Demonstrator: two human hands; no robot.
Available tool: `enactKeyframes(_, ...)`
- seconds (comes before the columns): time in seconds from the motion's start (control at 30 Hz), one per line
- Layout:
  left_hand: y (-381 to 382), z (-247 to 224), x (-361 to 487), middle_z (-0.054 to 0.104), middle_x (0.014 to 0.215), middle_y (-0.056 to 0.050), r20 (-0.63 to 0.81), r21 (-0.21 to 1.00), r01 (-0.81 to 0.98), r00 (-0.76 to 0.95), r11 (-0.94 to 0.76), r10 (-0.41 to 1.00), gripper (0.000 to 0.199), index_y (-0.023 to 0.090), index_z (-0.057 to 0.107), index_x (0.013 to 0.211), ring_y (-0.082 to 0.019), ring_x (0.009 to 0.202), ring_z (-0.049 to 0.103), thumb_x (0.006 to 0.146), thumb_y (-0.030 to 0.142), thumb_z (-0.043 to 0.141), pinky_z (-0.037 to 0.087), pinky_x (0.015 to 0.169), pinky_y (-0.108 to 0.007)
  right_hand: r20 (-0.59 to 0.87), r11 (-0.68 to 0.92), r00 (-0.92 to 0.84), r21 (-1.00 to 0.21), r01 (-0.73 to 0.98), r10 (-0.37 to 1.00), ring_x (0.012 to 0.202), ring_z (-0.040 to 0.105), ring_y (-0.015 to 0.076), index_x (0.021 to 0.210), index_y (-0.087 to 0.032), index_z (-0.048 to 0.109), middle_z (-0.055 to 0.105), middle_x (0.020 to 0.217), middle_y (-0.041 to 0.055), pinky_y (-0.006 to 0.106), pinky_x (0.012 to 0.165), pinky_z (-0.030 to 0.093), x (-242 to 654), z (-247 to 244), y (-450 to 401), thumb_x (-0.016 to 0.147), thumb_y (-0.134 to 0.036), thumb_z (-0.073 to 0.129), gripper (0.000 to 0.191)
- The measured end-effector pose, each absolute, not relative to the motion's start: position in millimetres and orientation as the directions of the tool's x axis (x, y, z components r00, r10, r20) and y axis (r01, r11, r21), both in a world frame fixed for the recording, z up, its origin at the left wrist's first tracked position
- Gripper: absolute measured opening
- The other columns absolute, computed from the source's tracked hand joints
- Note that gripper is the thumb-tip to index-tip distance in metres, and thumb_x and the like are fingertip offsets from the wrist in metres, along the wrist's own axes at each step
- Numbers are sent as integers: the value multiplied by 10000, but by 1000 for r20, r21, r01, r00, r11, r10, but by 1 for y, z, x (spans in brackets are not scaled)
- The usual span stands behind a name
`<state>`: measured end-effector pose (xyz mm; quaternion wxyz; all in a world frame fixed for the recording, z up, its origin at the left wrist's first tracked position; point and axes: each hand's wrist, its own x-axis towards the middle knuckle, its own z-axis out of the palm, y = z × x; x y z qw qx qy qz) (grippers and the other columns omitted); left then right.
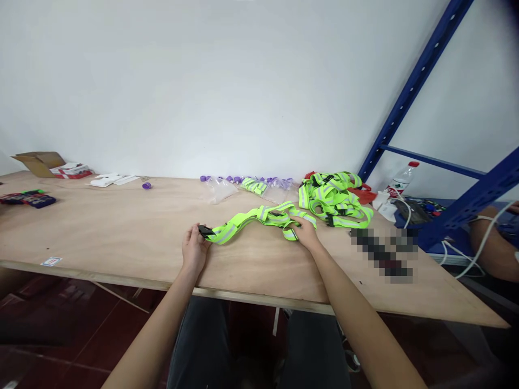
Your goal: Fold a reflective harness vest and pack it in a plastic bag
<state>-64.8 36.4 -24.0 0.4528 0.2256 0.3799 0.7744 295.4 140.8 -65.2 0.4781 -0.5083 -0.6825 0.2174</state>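
A neon yellow-green reflective strap (pixel 243 218) with grey stripes stretches across the wooden table between my two hands. My left hand (pixel 195 250) is closed on the black plastic buckle (pixel 206 231) at its left end. At the other end, my right hand (pixel 304 231) grips the bunched strap, and a short loop hangs below the fingers. Part of the strap is hidden behind that hand. Just past it, at the back right, lies a tangled pile of similar reflective straps (pixel 324 197) with black buckles.
Clear plastic bags (pixel 221 189), one holding a folded strap (pixel 254 186), lie by the wall among purple caps (pixel 237 179). A cardboard box (pixel 38 163) stands far left. On the right are a blue metal frame (pixel 409 100), a bottle (pixel 401 178), cables and another person's arm (pixel 488 246).
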Motion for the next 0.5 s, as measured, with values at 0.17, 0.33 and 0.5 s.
enactKeyframes(0.17,41,-19,-79,637,791,-15,-68,736,-598,-532,-317,844,158,196,563,915,-181,743,675,928,342,504,564,782,-369,406,352,156,-891,286,901,1087,647,306,1024,-202,788,742,1085,66,454,996,484,306,-63,141,696,-296,603,389)
enactKeyframes(0.33,40,-9,-96,603,719,-31,-134,739,-614,-537,-278,833,251,174,571,886,-155,622,620,976,274,359,563,694,-331,360,370,307,-929,27,881,1065,641,295,916,-203,782,747,1017,48,420,979,486,314,-64,143,613,-281,621,352)
enactKeyframes(0.5,34,1,-127,598,714,-49,-171,773,-585,-564,-245,808,278,155,595,864,-149,587,588,959,233,347,555,631,-311,243,368,377,-878,-305,894,864,678,247,854,-189,727,733,903,44,388,818,551,326,-68,147,646,-310,637,257)
